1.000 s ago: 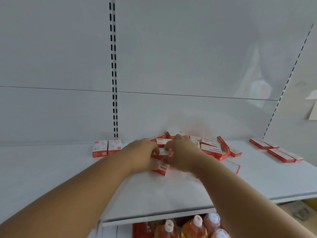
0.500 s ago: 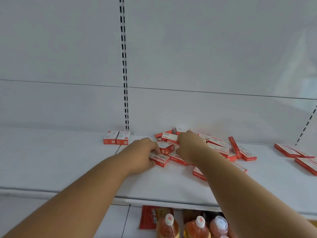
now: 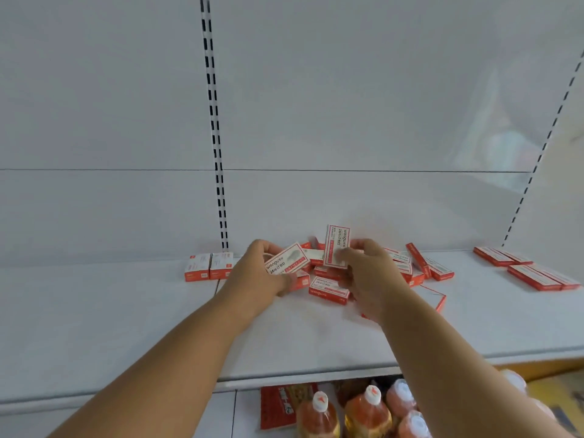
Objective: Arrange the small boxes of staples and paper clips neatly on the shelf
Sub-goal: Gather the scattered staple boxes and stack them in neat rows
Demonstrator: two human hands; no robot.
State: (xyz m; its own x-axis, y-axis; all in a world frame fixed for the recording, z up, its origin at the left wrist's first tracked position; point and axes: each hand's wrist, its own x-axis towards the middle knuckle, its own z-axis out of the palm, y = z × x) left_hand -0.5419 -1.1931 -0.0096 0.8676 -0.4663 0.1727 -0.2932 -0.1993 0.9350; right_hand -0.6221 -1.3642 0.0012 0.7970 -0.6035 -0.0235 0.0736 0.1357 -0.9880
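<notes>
Each hand held one red-and-white staple box above the loose pile on the white shelf: left hand gripped a tilted box, right hand pinched an upright box. Two boxes stood side by side, left.

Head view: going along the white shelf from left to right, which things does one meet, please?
Pair of boxes standing side by side → left hand holding a box → right hand holding an upright box → leaning box → flat boxes at the far right.
</notes>
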